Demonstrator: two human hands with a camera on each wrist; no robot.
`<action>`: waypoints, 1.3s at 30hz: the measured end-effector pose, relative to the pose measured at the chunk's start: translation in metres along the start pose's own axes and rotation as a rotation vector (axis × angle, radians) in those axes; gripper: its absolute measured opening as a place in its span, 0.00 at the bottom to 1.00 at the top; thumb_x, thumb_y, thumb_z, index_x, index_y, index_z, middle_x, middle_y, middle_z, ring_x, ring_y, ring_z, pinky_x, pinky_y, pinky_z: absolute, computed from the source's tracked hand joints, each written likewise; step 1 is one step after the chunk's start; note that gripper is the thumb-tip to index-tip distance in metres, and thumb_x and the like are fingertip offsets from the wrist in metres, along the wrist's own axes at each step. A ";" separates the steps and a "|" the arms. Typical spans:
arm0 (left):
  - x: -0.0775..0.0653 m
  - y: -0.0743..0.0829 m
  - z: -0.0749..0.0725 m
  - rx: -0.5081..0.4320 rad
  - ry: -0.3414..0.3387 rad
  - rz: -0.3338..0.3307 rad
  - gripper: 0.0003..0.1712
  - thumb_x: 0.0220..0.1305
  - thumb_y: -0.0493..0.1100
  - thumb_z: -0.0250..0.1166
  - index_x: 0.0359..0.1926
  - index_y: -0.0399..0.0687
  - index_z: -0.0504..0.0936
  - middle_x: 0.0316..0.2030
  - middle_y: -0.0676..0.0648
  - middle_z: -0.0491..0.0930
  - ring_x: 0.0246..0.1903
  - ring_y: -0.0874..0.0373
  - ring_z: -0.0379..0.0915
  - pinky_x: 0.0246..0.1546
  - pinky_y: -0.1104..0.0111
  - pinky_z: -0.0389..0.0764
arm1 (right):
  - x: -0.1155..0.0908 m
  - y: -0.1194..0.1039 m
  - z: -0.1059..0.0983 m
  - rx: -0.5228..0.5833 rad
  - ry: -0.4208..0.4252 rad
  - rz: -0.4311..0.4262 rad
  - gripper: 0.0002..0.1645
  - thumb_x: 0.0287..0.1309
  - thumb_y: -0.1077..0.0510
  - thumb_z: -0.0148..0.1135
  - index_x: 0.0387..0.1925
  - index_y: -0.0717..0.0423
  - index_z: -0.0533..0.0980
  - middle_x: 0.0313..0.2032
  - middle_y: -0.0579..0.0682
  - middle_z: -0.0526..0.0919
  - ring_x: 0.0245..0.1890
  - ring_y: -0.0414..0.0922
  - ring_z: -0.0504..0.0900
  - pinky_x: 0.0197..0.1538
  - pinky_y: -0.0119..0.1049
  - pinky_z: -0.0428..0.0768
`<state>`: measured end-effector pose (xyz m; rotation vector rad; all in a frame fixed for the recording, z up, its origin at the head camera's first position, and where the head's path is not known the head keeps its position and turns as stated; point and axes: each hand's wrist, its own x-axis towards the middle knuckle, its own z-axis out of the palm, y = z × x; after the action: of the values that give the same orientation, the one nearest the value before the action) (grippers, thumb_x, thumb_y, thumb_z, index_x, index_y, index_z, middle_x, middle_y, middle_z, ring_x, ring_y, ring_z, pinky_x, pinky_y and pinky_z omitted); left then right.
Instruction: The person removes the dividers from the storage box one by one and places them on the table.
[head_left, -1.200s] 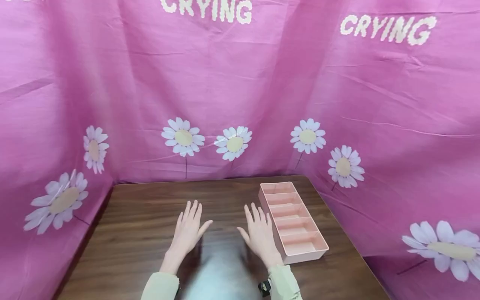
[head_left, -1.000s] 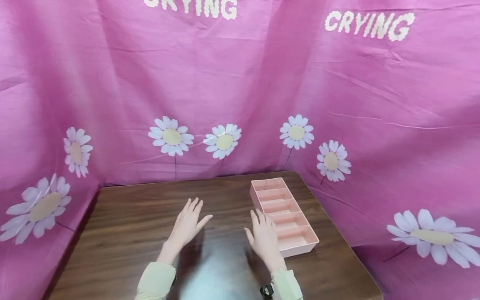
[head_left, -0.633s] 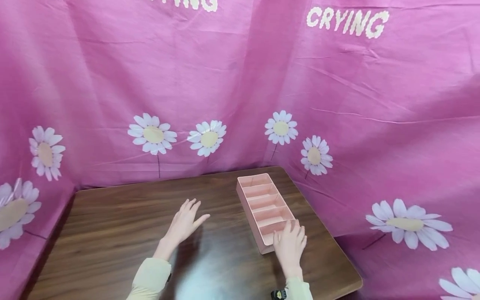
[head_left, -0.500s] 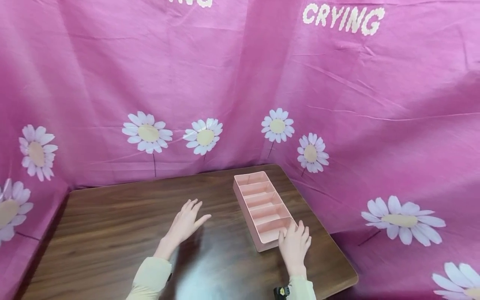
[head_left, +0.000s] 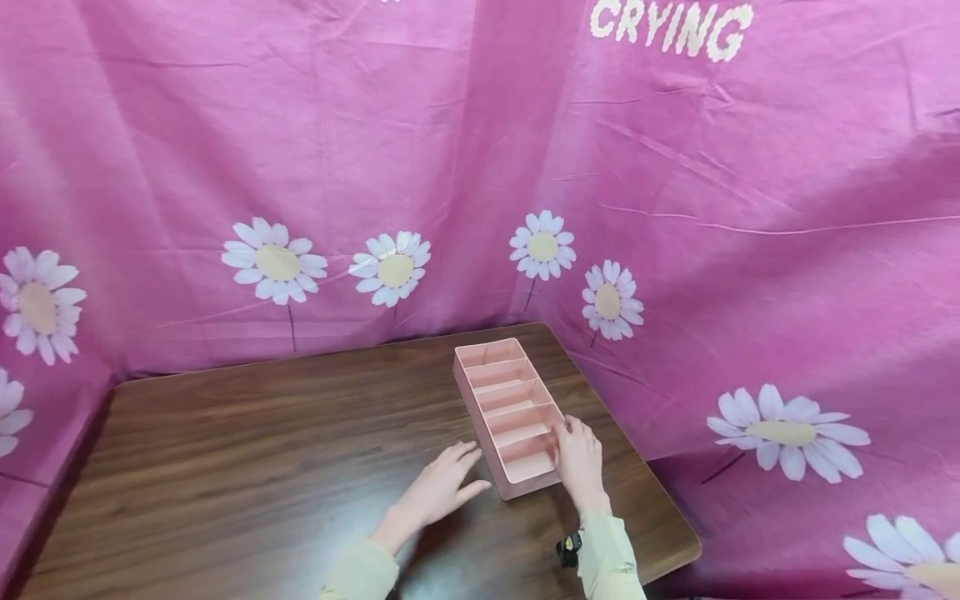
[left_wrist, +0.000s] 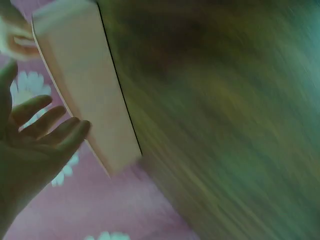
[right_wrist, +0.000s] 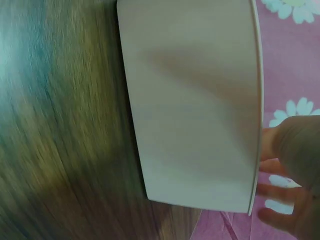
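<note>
Five-slot box [head_left: 513, 422] sitting on table [head_left: 262, 467]; right hand [head_left: 581, 462] bending at its right side, grip unclear; left hand [head_left: 437, 493] hovering unclenched alongside.

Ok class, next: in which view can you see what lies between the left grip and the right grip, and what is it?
The head view: the near end of the box lies between the left grip and right grip.

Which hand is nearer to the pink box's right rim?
Right: the right hand is at the right rim. The left hand is on the other side of the pink box, beside its left wall; whether it touches is unclear.
</note>
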<state>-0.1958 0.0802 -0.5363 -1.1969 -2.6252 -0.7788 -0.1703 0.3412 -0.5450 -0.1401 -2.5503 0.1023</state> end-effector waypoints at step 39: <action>0.046 0.018 0.057 -0.426 0.131 -0.326 0.42 0.59 0.45 0.62 0.65 0.22 0.55 0.59 0.27 0.66 0.58 0.35 0.67 0.57 0.48 0.71 | 0.026 0.016 0.013 0.133 -0.074 -0.311 0.10 0.33 0.62 0.74 0.25 0.48 0.83 0.36 0.49 0.86 0.41 0.51 0.81 0.46 0.49 0.76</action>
<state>-0.2091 0.1501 -0.5614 -0.7597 -2.6545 -1.4795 -0.1980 0.3593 -0.5426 0.3164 -2.5943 0.1583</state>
